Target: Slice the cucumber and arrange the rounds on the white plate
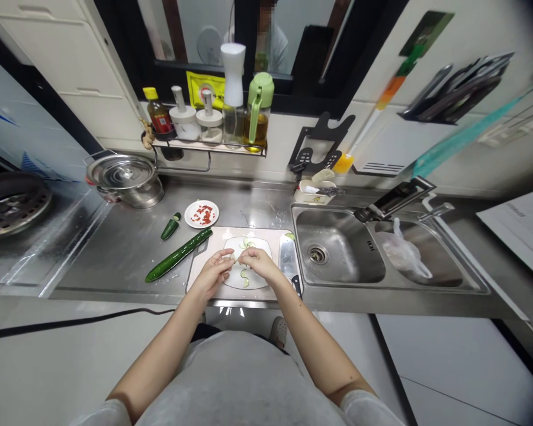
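Remotely I'm watching left hand [214,273] and right hand [258,264] seemingly pinching pale sliver [233,257], knife [287,257] lying at right edge of cutting board [217,239], likely for safety.

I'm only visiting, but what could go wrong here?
The broad steel-bladed, black-handled knife lies on the pale pink rectangular board near the bare right hand; a careless sideways move might meet it.

The long dark-green cucumber could roll if bumped, perhaps nudging the round white plate of chopped red pieces.

Thin pale-green crescent slices beside that hand might scatter if brushed.
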{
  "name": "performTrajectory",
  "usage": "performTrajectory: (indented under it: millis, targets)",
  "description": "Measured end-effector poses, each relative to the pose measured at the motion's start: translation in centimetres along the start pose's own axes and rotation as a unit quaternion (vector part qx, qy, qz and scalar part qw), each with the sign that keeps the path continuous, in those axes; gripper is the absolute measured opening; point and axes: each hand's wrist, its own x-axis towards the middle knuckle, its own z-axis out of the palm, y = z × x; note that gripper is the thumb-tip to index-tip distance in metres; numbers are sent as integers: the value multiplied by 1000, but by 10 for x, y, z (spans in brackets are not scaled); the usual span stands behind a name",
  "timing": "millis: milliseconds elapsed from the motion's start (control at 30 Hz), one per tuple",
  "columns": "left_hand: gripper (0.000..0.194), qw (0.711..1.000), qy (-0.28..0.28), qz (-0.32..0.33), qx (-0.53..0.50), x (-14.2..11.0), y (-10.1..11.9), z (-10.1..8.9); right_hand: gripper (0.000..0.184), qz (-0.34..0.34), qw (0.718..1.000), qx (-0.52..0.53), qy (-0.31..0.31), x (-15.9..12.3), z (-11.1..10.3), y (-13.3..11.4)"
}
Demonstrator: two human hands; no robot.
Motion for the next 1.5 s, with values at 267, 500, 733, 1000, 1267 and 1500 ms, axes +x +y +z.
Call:
performTrajectory:
  millis: [267,500,733,1000,1267,1500]
  targets:
    - [39,974,35,141,172,10,-21,0,18,-3,995,-98,-6,6,-11,27]
    - [26,928,45,171,329,21,-44,-12,17,16,972,-232,-20,12,-17,45]
    - [20,872,67,128,468,24,-57,-17,13,59,936,-347,-25,9,-16,45]
    - [20,762,80,100,635,15,-49,0,7,101,904,-416,-21,6,-6,39]
    - [23,717,57,94,688,14,-49,5,10,96,890,-445,-31,6,-4,41]
    - [21,689,64,90,716,13,-48,5,11,96,885,-454,-30,5,-4,43]
